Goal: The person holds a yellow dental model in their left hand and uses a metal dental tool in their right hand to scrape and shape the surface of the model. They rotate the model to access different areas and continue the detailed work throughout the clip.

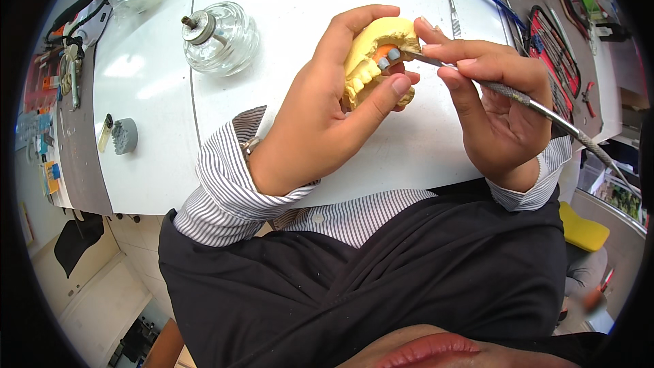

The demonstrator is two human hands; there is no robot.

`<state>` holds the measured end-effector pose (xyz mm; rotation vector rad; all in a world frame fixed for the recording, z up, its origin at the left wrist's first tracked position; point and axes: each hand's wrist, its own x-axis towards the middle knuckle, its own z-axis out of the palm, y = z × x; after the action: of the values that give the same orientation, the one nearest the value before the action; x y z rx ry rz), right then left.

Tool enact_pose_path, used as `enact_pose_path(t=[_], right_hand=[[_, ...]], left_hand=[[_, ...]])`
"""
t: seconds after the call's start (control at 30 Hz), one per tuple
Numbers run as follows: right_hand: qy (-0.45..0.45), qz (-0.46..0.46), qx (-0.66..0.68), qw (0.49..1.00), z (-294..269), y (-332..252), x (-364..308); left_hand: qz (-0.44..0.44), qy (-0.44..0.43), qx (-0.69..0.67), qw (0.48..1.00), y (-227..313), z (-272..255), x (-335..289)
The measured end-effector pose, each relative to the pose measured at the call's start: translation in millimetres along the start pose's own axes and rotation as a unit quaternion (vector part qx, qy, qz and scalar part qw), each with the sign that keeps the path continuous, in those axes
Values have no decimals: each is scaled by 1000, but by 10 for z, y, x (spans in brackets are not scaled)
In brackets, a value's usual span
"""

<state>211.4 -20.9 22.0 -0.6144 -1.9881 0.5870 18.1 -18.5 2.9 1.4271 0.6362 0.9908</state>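
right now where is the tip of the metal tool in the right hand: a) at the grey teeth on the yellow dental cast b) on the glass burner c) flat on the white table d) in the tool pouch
a: the right hand holds the metal carving tool with its tip at the grey teeth of the yellow dental cast, which the left hand grips.

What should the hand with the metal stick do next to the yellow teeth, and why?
Probably draw the metal tool gently along the grey tooth. Its tip already sits by the grey and orange patch on the yellow tooth model, the right hand holds it like a pen, and the left hand grips the model steady above the white table.
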Motion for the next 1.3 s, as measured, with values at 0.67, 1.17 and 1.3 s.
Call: enact_pose_path(t=[0.67,1.17,1.3], right_hand=[[-46,-5,-31,998,29,-63,52],[32,33,69,997,76,-7,-1],[15,40,73,996,78,-24,-7]], left_hand=[[-25,61,14,998,6,76,-47],[-108,42,-156,981,25,72,-33],[-109,30,-153,982,-4,60,-43]])
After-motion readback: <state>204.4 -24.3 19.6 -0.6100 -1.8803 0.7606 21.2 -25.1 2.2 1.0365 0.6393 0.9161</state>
